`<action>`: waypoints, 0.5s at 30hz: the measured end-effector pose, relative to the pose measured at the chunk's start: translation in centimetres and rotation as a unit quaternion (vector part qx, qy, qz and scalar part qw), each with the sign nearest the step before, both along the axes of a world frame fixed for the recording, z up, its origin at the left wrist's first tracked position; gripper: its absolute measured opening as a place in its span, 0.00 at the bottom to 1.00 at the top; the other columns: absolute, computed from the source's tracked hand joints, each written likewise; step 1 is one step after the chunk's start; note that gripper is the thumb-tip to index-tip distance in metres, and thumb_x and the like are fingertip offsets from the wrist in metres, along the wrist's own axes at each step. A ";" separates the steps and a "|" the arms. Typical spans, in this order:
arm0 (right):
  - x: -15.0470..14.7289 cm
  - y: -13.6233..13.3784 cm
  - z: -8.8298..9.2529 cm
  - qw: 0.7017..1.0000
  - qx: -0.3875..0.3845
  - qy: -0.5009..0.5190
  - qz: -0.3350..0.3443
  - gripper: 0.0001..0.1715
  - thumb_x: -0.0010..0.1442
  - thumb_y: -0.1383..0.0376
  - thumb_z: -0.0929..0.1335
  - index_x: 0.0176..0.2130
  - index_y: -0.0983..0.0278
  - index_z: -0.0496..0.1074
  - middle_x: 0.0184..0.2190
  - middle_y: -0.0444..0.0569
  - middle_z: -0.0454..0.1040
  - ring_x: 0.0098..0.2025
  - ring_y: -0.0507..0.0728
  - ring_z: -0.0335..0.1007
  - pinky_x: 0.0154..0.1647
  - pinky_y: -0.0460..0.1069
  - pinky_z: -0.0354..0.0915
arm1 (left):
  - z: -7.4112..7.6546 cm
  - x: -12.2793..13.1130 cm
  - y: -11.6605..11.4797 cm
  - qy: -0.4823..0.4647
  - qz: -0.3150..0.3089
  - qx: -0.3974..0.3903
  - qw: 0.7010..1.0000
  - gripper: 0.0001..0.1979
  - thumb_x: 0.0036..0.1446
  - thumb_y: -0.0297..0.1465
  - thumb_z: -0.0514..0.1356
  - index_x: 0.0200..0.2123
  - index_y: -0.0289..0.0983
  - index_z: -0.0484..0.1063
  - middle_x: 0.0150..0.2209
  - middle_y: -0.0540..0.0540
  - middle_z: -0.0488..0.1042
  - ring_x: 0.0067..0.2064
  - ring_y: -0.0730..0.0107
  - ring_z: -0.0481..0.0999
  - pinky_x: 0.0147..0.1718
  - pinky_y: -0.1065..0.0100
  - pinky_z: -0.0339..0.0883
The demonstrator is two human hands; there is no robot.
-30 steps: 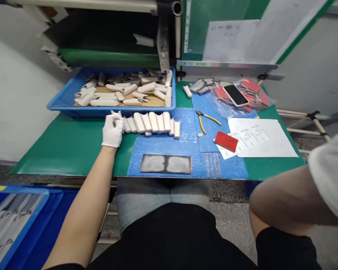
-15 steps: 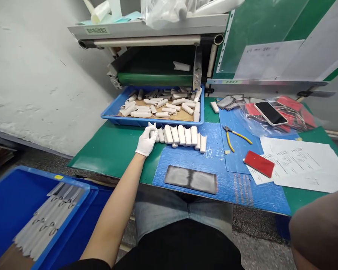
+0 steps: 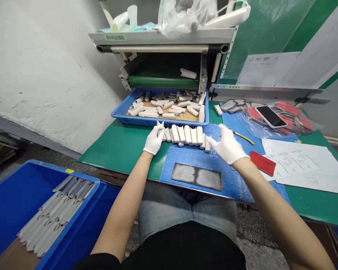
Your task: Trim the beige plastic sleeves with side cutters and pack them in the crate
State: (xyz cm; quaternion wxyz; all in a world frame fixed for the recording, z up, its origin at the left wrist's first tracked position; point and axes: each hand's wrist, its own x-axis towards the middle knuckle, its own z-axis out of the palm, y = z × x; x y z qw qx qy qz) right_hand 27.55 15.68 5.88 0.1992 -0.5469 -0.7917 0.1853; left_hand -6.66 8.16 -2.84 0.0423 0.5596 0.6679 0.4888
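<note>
My left hand (image 3: pixel 154 141), in a white glove, is closed on a white plastic piece (image 3: pixel 160 124) with a notched end, beside the left end of a row. The row (image 3: pixel 187 135) holds several similar white hollow pieces lying side by side on the table. My right hand (image 3: pixel 228 145), also gloved, has its thumb and fingers apart at the row's right end, close to the last piece (image 3: pixel 207 143); whether it touches is unclear. A dark grey abrasive pad (image 3: pixel 197 176) lies in front of the row on blue sheeting (image 3: pixel 169 159).
Behind the row stands a blue tray (image 3: pixel 160 122) of white pieces, below a green conveyor belt (image 3: pixel 163 81). To the right are yellow-handled pliers (image 3: pixel 245 138), partly hidden, a red pad (image 3: pixel 263 163), papers (image 3: pixel 307 161) and a phone (image 3: pixel 271 116). A blue bin (image 3: pixel 84 179) sits lower left.
My right hand has come in from the right edge to the row's right end, covering part of the pliers. My left hand keeps its grip on the white piece. The view has shifted slightly.
</note>
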 end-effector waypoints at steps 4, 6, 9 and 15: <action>-2.0 1.2 -2.4 0.991 -0.110 -0.070 -0.020 0.43 0.69 0.51 0.69 0.73 0.68 0.60 0.66 0.72 0.68 0.63 0.76 0.72 0.62 0.69 0.69 | -0.5 -0.3 0.1 0.001 -0.009 -0.003 1.000 0.13 0.70 0.40 0.57 0.49 0.39 0.74 0.47 0.44 0.80 0.46 0.64 0.78 0.53 0.63 0.73; -2.6 1.8 -3.3 0.986 -0.141 -0.086 -0.020 0.36 0.67 0.51 0.70 0.66 0.67 0.68 0.61 0.69 0.74 0.60 0.75 0.75 0.60 0.67 0.70 | -0.7 -0.4 0.1 -0.005 -0.011 -0.004 1.000 0.13 0.70 0.40 0.56 0.49 0.40 0.74 0.47 0.44 0.80 0.47 0.64 0.79 0.54 0.62 0.74; -2.5 2.7 -3.7 0.980 -0.161 -0.110 -0.037 0.26 0.65 0.57 0.71 0.60 0.64 0.74 0.58 0.66 0.77 0.59 0.73 0.76 0.60 0.63 0.71 | -1.0 -0.3 0.2 -0.021 -0.008 0.014 1.000 0.17 0.70 0.39 0.57 0.57 0.40 0.70 0.55 0.41 0.77 0.55 0.61 0.78 0.59 0.60 0.72; -0.2 3.1 -2.6 0.979 -0.159 -0.108 -0.062 0.27 0.61 0.66 0.72 0.57 0.75 0.73 0.54 0.76 0.75 0.54 0.74 0.77 0.53 0.61 0.71 | 0.0 1.1 0.6 -0.050 -0.017 0.029 0.998 0.39 0.68 0.31 0.53 0.75 0.37 0.37 0.63 0.31 0.69 0.60 0.60 0.77 0.56 0.60 0.75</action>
